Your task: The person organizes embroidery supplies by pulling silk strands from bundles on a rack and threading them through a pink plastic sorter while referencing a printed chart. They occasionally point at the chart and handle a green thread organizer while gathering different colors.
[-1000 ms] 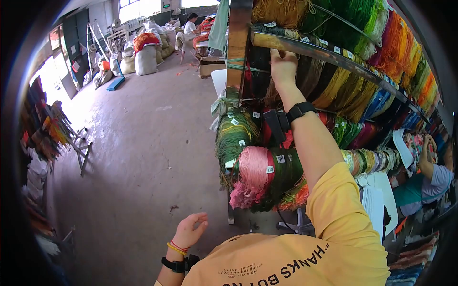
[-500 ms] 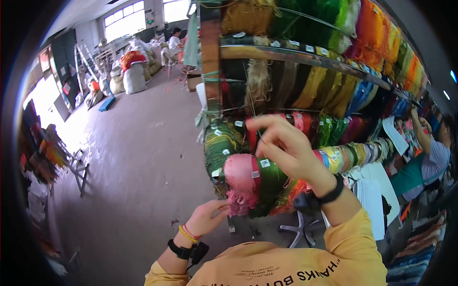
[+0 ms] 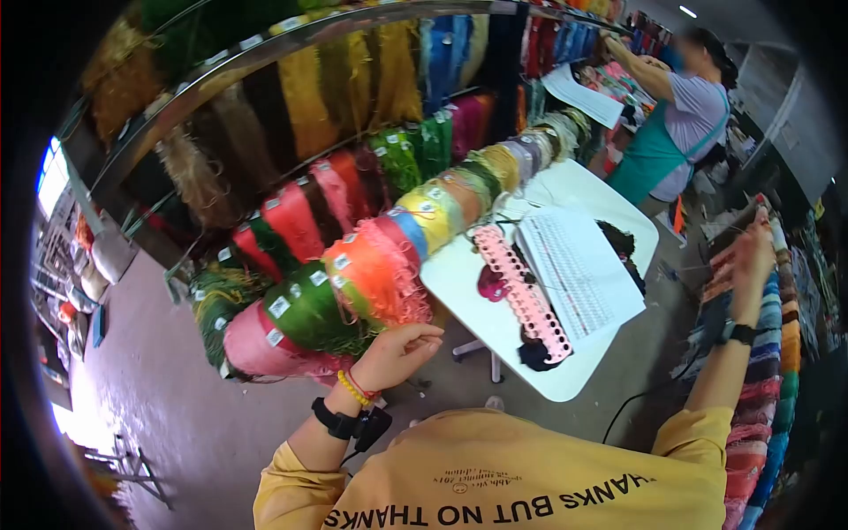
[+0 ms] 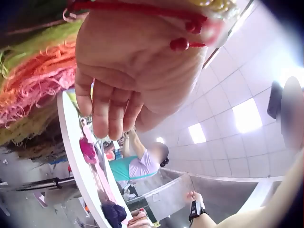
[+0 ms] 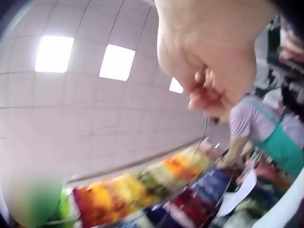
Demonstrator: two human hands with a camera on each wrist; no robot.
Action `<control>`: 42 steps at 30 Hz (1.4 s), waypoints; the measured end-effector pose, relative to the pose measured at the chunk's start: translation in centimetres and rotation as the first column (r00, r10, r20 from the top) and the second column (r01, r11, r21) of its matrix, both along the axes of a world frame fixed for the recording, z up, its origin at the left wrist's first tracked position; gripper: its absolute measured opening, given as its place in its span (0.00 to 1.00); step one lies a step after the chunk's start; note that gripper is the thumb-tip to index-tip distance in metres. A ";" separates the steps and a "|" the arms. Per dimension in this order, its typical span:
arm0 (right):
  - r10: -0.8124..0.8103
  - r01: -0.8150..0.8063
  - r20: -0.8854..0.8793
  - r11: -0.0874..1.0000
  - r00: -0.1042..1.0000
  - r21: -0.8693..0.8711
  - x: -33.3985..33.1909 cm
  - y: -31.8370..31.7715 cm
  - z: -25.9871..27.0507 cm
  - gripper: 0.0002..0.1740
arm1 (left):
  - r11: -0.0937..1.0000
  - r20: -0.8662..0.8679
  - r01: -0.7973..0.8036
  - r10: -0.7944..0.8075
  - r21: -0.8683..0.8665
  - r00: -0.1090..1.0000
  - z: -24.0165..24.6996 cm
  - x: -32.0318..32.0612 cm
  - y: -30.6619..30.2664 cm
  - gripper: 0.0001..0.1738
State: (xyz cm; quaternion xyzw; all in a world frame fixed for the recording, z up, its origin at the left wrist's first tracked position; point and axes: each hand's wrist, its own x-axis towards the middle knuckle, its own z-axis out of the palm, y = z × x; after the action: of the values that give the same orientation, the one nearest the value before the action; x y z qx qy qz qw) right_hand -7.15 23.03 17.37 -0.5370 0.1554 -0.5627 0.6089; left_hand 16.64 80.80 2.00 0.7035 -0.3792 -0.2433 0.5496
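In the head view my right hand point(image 3: 753, 256), blurred, is raised at the right, over a rack of hanging yarn skeins point(image 3: 767, 380). Its fingers are curled in the right wrist view, and a thin dark thread point(image 5: 205, 129) trails from the pinched fingertips. My left hand point(image 3: 399, 355) holds nothing; its fingers are loosely bent in the left wrist view. It is close to the orange-pink skein point(image 3: 375, 269) and the green skein point(image 3: 309, 309) on the lower rail. A pink skein point(image 3: 265, 343) hangs at the rail's near end.
A white table point(image 3: 565, 385) carries printed sheets point(image 3: 579, 274), a pink strip with holes point(image 3: 526, 296) and dark yarn point(image 3: 623, 252). Behind it a person in a green apron point(image 3: 658, 150) reaches toward the shelves. Tiers of coloured skeins point(image 3: 305, 93) fill the upper left.
My right hand has left the upper shelf of skeins and swung far right to the other rack. The view has turned right, bringing the table into sight. My left hand stays low by the skeins.
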 end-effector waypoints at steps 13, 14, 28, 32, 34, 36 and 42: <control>0.572 -0.668 -0.593 0.740 0.567 0.075 22.3 19.3 -12.2 0.11 | 0.912 -0.732 -0.392 0.346 0.118 0.586 -4.6 7.1 -17.1 0.08; 0.588 -0.687 -0.611 0.720 0.531 0.095 24.1 20.4 -14.7 0.09 | 0.904 -0.732 -0.404 0.369 0.139 0.573 -4.6 7.5 -17.7 0.07; -0.132 -0.744 -0.860 0.449 0.493 -0.495 27.4 23.6 -18.2 0.10 | 0.921 -0.670 -0.372 0.348 0.115 0.656 -5.9 9.1 -19.7 0.05; -0.282 -0.725 -0.791 0.318 0.543 -0.611 27.4 23.7 -18.7 0.07 | 0.932 -0.705 -0.356 0.298 0.069 0.643 -5.6 9.0 -19.5 0.07; -0.355 -0.724 -0.767 0.276 0.535 -0.633 27.3 24.1 -18.6 0.07 | 0.934 -0.714 -0.353 0.283 0.053 0.641 -5.9 9.0 -19.5 0.07; -0.385 -0.747 -0.760 0.221 0.524 -0.627 27.1 24.5 -17.9 0.07 | 0.938 -0.721 -0.344 0.261 0.033 0.642 -6.6 9.3 -19.5 0.07; -0.411 -0.749 -0.724 0.132 0.555 -0.649 27.0 24.8 -17.7 0.07 | 0.933 -0.702 -0.359 0.278 0.034 0.656 -7.1 9.4 -19.8 0.04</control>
State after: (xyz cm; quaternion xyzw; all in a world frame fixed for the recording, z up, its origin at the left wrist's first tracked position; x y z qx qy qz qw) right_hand 19.85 47.80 -0.32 -0.9909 -0.0697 -0.1115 0.0302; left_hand 26.08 61.02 -5.11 0.5846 -0.0278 -0.3687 0.7222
